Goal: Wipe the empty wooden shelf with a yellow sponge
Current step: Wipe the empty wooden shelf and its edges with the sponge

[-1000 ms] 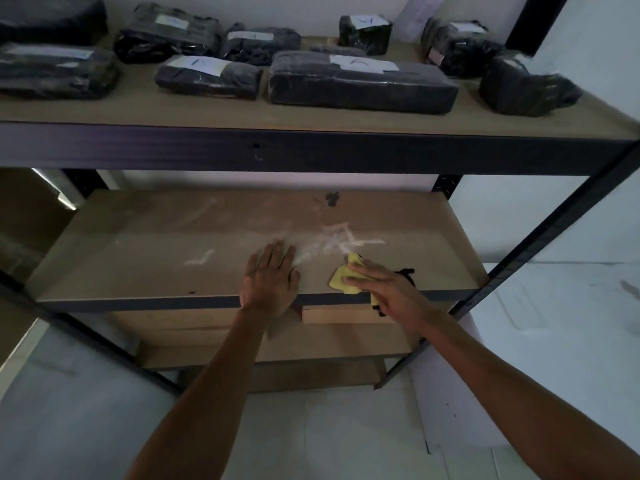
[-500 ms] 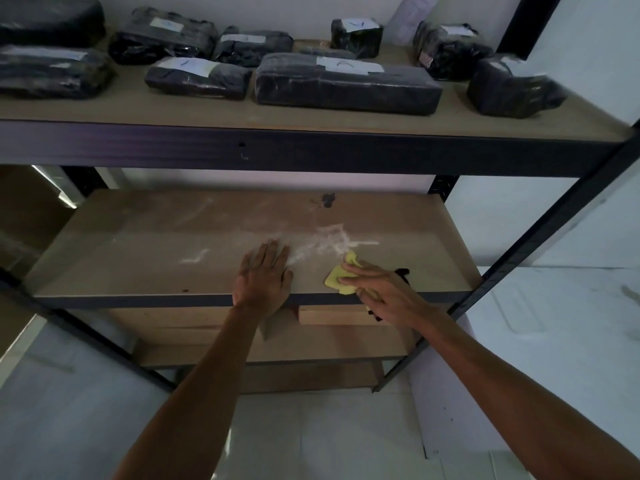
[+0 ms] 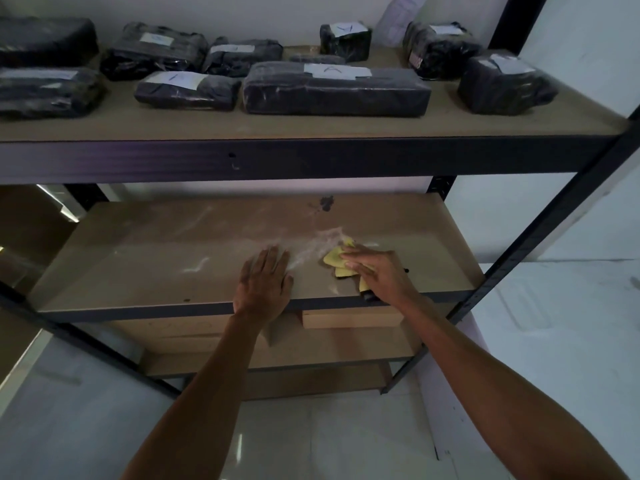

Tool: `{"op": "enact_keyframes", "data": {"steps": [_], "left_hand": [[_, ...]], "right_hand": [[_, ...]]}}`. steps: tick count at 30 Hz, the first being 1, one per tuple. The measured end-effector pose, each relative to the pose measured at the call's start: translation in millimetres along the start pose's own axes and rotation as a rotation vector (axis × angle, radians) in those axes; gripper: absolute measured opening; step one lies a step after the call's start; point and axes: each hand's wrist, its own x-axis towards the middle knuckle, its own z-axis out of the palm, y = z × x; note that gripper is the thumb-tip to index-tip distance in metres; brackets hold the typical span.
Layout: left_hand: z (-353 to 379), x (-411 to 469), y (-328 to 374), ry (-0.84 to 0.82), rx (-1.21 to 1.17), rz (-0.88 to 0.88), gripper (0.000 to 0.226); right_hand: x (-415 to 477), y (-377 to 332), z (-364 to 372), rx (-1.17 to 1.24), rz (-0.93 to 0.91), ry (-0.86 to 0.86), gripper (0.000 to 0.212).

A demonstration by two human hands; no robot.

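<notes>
The empty wooden shelf [image 3: 145, 258] is the middle board of a dark metal rack, streaked with white dust and carrying a dark stain near the back. My right hand [image 3: 379, 273] presses the yellow sponge [image 3: 334, 259] flat on the board near its front right, fingers over it, with part of the sponge hidden under the palm. My left hand [image 3: 265, 282] lies flat and open on the board just left of the sponge, palm down at the front edge.
The upper shelf [image 3: 311, 128] holds several dark plastic-wrapped packages with white labels [image 3: 334, 88]. A dark front beam [image 3: 311, 159] runs above the empty board. A wooden block [image 3: 351, 318] sits on a lower shelf. A slanted metal post [image 3: 540, 237] stands at right. Pale floor lies below.
My right hand has slid the sponge slightly back and left over the white dust patch. My left hand stays flat in the same spot.
</notes>
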Motion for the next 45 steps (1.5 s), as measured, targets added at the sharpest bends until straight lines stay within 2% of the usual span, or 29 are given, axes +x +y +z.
{"op": "enact_keyframes", "data": {"steps": [3, 5, 9, 15, 19, 23, 29, 34, 37, 41, 43, 45], "left_hand": [[1, 0, -1, 0.019, 0.000, 0.001, 0.077], [1, -1, -1, 0.020, -0.001, 0.001, 0.077], [-1, 1, 0, 0.021, -0.021, 0.001, 0.078], [1, 0, -1, 0.018, -0.024, 0.003, 0.077], [2, 1, -1, 0.009, -0.018, 0.002, 0.075], [2, 3, -2, -0.019, 0.003, -0.006, 0.070], [2, 0, -2, -0.002, -0.010, 0.011, 0.078], [2, 1, -1, -0.020, -0.006, -0.006, 0.074], [0, 3, -1, -0.032, -0.006, -0.013, 0.069], [1, 2, -2, -0.033, 0.004, -0.004, 0.073], [0, 1, -2, -0.023, -0.005, 0.006, 0.078], [0, 0, -1, -0.014, -0.012, 0.006, 0.078]], "right_hand": [[-13, -9, 2, -0.067, -0.161, -0.066, 0.025], [-24, -9, 9, -0.123, -0.201, -0.134, 0.025], [-12, 0, 20, -0.199, -0.211, -0.112, 0.028], [6, -8, 18, -0.155, -0.153, 0.002, 0.025], [-21, -9, 23, -0.111, -0.217, -0.105, 0.028], [1, -1, 33, -0.143, -0.204, -0.080, 0.026], [17, -9, 21, -0.104, -0.127, -0.032, 0.025], [-20, -8, 18, -0.101, -0.197, -0.136, 0.027], [-1, 2, 24, -0.119, -0.198, -0.106, 0.026], [20, 0, 21, -0.100, -0.079, -0.035, 0.025], [10, -12, 15, -0.103, -0.112, -0.025, 0.026], [-9, -20, 13, -0.083, -0.186, -0.098, 0.027]]}}
